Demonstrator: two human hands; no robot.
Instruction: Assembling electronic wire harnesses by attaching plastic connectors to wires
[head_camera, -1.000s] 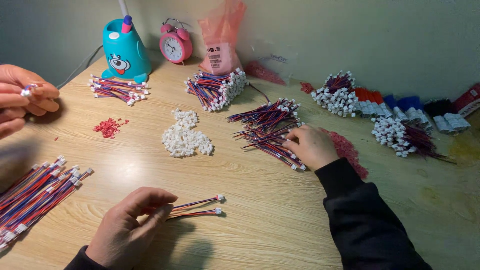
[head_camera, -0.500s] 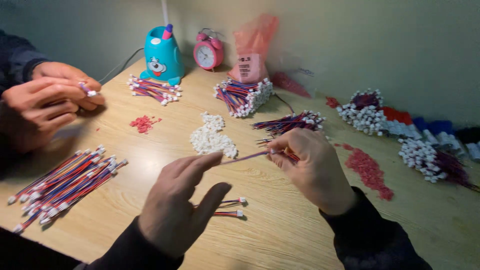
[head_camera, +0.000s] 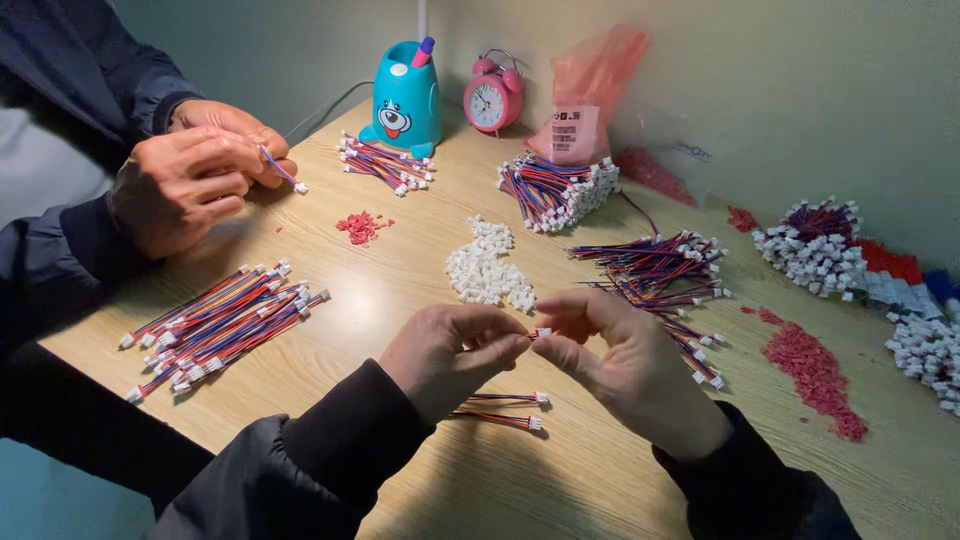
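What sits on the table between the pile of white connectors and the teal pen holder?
In the head view, a small heap of red bits lies between the white connectors and the teal pen holder.

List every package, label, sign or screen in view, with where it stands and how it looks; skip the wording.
Pink plastic bag: upright against the back wall, right of the alarm clock; translucent and crumpled.
White label: on that bag's front; rectangular, dark print.
Clear plastic bag: lying right of the pink bag by the wall; flat, holding red bits.
No signs or screens.
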